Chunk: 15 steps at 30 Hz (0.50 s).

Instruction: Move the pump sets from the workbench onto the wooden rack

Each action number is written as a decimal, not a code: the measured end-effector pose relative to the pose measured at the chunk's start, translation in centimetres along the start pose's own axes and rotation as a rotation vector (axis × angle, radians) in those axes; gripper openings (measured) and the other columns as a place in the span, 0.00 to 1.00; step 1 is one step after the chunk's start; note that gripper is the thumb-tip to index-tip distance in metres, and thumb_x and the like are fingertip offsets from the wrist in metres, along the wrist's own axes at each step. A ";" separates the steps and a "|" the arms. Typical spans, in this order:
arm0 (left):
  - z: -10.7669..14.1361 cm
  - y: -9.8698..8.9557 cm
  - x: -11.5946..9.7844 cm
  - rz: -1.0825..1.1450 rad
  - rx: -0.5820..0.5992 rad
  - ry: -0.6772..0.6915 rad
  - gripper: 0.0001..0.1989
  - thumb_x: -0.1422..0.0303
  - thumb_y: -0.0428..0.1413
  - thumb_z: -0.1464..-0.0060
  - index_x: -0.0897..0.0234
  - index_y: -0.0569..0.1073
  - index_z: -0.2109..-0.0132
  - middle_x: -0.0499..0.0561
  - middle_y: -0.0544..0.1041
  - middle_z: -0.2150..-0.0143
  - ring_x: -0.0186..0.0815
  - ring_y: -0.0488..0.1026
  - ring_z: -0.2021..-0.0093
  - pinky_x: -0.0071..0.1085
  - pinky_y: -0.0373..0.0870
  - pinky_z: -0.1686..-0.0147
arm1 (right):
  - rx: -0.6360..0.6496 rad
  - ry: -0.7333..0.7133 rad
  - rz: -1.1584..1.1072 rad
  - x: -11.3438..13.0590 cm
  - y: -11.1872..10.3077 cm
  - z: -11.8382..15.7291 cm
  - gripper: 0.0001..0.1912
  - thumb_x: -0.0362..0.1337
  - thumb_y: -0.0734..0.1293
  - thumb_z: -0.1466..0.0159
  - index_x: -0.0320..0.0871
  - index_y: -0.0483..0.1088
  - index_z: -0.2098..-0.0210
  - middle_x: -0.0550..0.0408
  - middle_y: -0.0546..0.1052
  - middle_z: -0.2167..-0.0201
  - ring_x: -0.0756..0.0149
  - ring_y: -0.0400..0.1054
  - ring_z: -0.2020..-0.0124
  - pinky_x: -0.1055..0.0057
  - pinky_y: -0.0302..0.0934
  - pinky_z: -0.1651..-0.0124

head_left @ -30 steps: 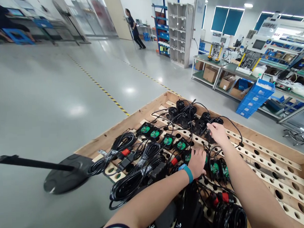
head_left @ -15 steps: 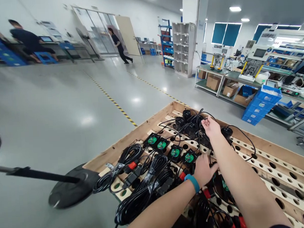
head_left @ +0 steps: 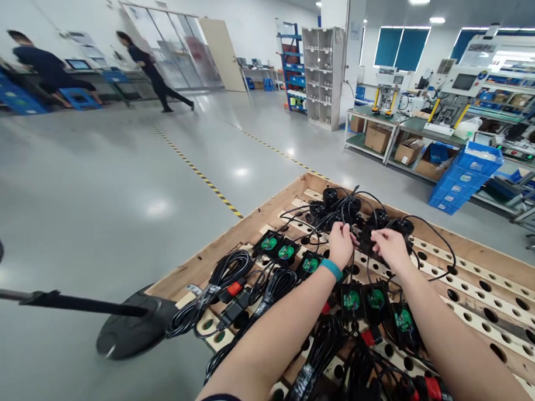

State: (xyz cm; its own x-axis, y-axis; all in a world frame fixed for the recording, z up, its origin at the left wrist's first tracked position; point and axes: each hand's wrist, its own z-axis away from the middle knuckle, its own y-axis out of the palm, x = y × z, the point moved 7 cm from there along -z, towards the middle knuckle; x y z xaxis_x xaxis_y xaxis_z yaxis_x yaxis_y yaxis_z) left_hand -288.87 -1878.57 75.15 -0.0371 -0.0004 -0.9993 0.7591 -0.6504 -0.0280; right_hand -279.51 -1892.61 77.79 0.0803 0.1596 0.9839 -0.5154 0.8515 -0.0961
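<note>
Black part between our left hand and right hand.
Both curl narrow — we cannot tell if either grips it.

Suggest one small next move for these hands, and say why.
Perhaps the left hand should ease the tangled cables off the black cylinders: the cables cross over several, and both it and the right hand are close. I can't tell whether either grips anything.
</note>
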 end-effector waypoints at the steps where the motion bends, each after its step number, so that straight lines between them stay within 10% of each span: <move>1: -0.4 -0.8 -1.1 -0.103 -0.037 0.073 0.14 0.63 0.44 0.31 0.64 0.67 0.46 0.47 0.76 0.73 0.33 0.72 0.77 0.29 0.71 0.71 | -0.007 -0.060 0.185 -0.9 -0.6 1.1 0.08 0.38 0.70 0.38 0.38 0.76 0.67 0.52 0.77 0.74 0.67 0.67 0.76 0.70 0.63 0.69; 6: -1.8 0.0 -4.4 -0.793 0.001 0.351 0.22 0.66 0.43 0.30 0.66 0.64 0.34 0.59 0.81 0.61 0.42 0.79 0.61 0.34 0.73 0.59 | 0.226 -0.289 0.791 -5.9 1.9 5.2 0.10 0.37 0.64 0.32 0.40 0.75 0.57 0.48 0.80 0.62 0.60 0.73 0.60 0.68 0.61 0.56; 15: -3.4 4.7 0.7 -1.116 0.373 0.161 0.40 0.80 0.46 0.40 0.77 0.37 0.26 0.72 0.78 0.50 0.49 0.78 0.49 0.42 0.72 0.48 | 0.210 -0.162 1.154 -9.6 2.0 4.5 0.12 0.35 0.59 0.27 0.38 0.73 0.54 0.43 0.79 0.61 0.57 0.73 0.59 0.69 0.56 0.61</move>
State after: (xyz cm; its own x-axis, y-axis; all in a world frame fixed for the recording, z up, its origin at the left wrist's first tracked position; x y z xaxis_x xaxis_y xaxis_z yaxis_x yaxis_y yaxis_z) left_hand -283.16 -1879.03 74.19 -0.4557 0.7854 -0.4189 0.1218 -0.4111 -0.9034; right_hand -285.15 -1894.68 68.81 -0.6253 0.7024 0.3401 -0.3432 0.1439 -0.9282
